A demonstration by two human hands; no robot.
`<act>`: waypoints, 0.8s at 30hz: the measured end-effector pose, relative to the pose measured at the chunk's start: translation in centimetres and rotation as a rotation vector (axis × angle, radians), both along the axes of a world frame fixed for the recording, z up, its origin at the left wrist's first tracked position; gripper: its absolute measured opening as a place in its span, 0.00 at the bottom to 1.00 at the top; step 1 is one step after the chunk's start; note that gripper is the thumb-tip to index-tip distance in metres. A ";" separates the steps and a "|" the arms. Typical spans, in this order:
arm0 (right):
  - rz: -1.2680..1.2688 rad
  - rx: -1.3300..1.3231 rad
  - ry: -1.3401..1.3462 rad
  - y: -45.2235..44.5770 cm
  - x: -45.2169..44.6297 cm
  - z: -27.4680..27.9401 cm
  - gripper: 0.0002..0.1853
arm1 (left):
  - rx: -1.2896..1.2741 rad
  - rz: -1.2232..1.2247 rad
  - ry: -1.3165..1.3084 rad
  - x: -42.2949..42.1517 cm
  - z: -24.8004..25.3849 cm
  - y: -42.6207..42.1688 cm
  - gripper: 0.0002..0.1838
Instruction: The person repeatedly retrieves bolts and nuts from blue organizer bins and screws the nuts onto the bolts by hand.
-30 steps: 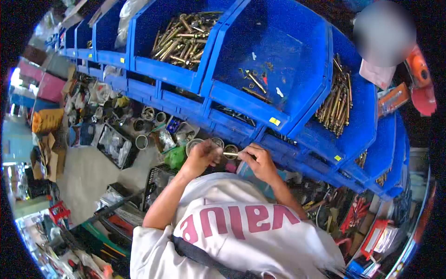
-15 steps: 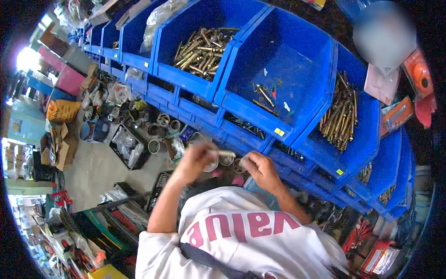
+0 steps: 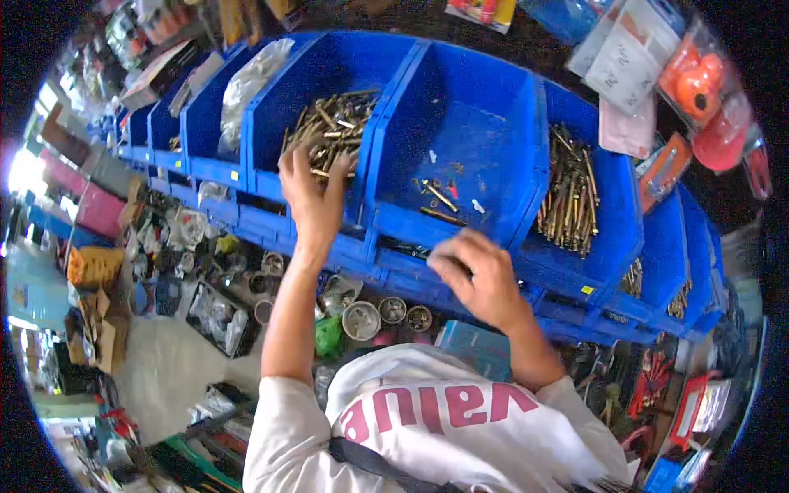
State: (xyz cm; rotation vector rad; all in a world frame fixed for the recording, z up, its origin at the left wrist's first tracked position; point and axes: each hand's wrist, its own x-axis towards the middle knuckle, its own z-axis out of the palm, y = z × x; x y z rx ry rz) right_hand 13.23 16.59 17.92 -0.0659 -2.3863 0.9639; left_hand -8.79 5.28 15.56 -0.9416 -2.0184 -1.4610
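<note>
Over the front of a blue bin [image 3: 267,182] holding a heap of brass-coloured bolts [image 3: 339,117], my left hand [image 3: 311,197] has its fingers spread. A bolt shows between its thumb and fingers, but no firm grip on it is visible. My right hand [image 3: 486,283] is in front of the neighbouring wide blue bin [image 3: 485,140]. Its fingers are bent and slightly blurred, with a gap to the thumb and nothing visible between them. A few loose bolts [image 3: 442,195] and small scraps lie inside that wide bin.
Another blue bin with long bolts [image 3: 571,193] stands to the right. Packaged goods [image 3: 629,57] hang at the upper right. Below the bins are round containers [image 3: 362,320], a green bag [image 3: 329,335] and a black crate [image 3: 220,319] on the floor.
My left hand has moved up and forward from near my chest to the bolt bin, its fingers now spread. The bolt earlier between my hands is no longer there. My right hand has moved slightly forward.
</note>
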 end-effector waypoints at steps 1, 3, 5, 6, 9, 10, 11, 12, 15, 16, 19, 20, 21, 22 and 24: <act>-0.062 0.003 0.042 0.6 -1.0 0.2 0.05 | 0.027 -0.012 -0.005 0.7 -0.2 -0.1 0.19; -0.204 0.070 0.007 1.8 -3.1 0.3 0.05 | 0.002 -0.035 0.007 1.7 -0.7 -0.7 0.20; -0.284 0.111 -0.058 3.2 -4.8 -0.2 0.06 | 0.008 -0.082 -0.077 3.2 -0.7 -1.4 0.18; -0.313 0.184 -0.190 4.0 -5.6 -1.3 0.07 | -0.013 -0.102 -0.084 3.6 -0.8 -1.7 0.18; -0.359 0.249 -0.488 6.0 -7.7 -2.6 0.10 | 0.004 -0.204 -0.110 4.7 -0.9 -2.4 0.15; -0.349 0.246 -0.655 6.2 -8.1 -2.8 0.12 | -0.042 -0.227 -0.138 5.0 -0.8 -2.8 0.14; -0.365 0.243 -0.653 6.3 -8.2 -2.9 0.12 | -0.015 -0.252 -0.155 5.2 -0.6 -2.9 0.13; -0.390 0.228 -0.657 6.4 -8.3 -2.8 0.11 | 0.014 -0.274 -0.173 5.5 -0.6 -2.9 0.12; -0.451 0.239 -0.558 6.7 -8.4 -3.9 0.10 | -0.015 -0.352 -0.202 5.9 -0.6 -2.9 0.10; -0.480 0.256 -0.460 6.8 -8.4 -4.4 0.10 | -0.012 -0.358 -0.199 5.9 -0.6 -2.7 0.10; -0.414 0.168 -0.525 7.5 -8.5 -5.0 0.10 | -0.024 -0.443 -0.176 6.2 -0.5 -2.2 0.09; -0.428 0.163 -0.522 7.3 -8.4 -4.5 0.10 | -0.026 -0.456 -0.172 6.3 -0.4 -2.0 0.09; -0.446 0.206 -0.586 6.9 -8.3 -3.8 0.11 | -0.011 -0.495 -0.225 6.6 -0.3 -2.0 0.09; -0.464 0.250 -0.650 6.6 -8.2 -3.1 0.13 | 0.003 -0.532 -0.278 6.7 -0.3 -1.9 0.09; -0.494 0.230 -0.636 6.4 -8.2 -2.7 0.13 | -0.002 -0.558 -0.278 6.8 -0.3 -1.9 0.10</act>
